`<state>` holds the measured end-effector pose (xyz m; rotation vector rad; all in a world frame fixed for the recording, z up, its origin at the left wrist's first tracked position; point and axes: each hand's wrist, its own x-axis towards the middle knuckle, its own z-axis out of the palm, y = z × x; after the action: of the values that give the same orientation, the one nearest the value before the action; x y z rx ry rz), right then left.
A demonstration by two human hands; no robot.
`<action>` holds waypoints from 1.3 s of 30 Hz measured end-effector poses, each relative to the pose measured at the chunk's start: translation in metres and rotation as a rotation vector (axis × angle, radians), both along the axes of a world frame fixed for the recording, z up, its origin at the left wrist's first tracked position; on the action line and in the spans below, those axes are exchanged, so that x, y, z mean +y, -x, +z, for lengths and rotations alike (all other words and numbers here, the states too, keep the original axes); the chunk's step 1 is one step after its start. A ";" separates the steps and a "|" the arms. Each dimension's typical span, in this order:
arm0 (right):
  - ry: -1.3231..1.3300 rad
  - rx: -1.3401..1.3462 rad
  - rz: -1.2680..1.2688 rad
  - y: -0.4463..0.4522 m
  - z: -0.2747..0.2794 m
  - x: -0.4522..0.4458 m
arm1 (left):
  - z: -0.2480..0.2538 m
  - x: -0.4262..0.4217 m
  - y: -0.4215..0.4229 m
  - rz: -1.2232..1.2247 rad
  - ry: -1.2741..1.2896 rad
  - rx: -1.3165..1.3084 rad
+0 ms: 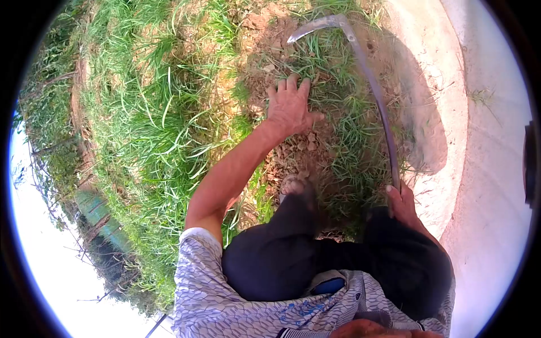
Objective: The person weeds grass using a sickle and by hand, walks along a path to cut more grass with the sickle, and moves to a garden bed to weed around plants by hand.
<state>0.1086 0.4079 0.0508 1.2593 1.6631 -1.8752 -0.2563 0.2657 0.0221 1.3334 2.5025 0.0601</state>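
Note:
My left hand point(290, 108) reaches forward, palm down, with its fingers spread on the loose soil and cut grass. Nothing shows in its grip. My right hand point(402, 207), beside my right knee, is closed around the lower end of a sickle's long dark handle. The sickle point(378, 90) extends forward from there, and its curved metal blade point(324, 23) bends to the left above the ground, beyond my left hand. Short green grass point(352, 146) lies between my left hand and the handle.
Tall green grass point(163, 112) grows in a dense strip on the left. A pale wall or sheet point(490, 169) curves along the right side. My shoe point(293, 185) is on brown soil point(307, 151). Shrubs point(48, 96) stand at the far left.

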 end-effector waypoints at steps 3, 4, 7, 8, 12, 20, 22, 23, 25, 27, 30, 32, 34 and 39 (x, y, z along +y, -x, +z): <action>0.062 0.001 -0.050 0.014 0.027 0.002 | -0.007 -0.010 -0.016 -0.285 0.054 -0.132; 0.068 0.001 -0.061 0.016 0.031 0.002 | -0.011 -0.014 -0.016 -0.291 0.056 -0.135; 0.011 0.027 -0.027 0.037 0.022 0.011 | -0.022 -0.020 0.002 -0.147 -0.113 -0.199; -0.034 0.054 0.007 0.044 0.021 0.012 | -0.025 -0.020 0.021 0.000 -0.141 -0.165; -0.079 0.030 0.009 0.047 0.020 0.005 | -0.048 -0.032 0.116 0.394 -0.173 -0.060; -0.218 0.008 0.101 0.050 0.005 -0.005 | -0.031 -0.020 0.097 0.317 -0.012 -0.020; -0.351 0.001 0.194 0.037 -0.001 -0.008 | -0.050 -0.031 0.114 0.334 -0.018 -0.044; -0.303 -0.038 0.252 0.017 0.002 -0.008 | -0.062 -0.042 0.130 -0.006 -0.029 0.162; -0.206 -0.125 0.332 -0.033 0.010 -0.009 | -0.062 -0.048 0.139 -0.195 0.072 0.187; -0.158 -0.172 0.343 -0.053 0.015 -0.011 | -0.050 -0.042 0.140 0.169 0.023 -0.120; -0.120 -0.153 0.240 -0.031 0.028 -0.013 | -0.021 -0.030 0.133 0.110 0.259 -0.045; -0.071 -0.076 0.072 -0.001 0.012 -0.010 | -0.021 -0.034 0.134 0.459 0.041 -0.366; -0.087 -0.005 0.008 0.045 0.005 -0.007 | -0.017 -0.039 0.131 0.481 -0.047 -0.396; -0.228 0.052 0.215 0.081 -0.019 -0.018 | -0.009 -0.043 0.138 0.623 -0.151 -0.445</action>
<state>0.0276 0.3902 0.0318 1.0688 1.9984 -1.6417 -0.3942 0.2224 0.0131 0.4576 2.4364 0.6151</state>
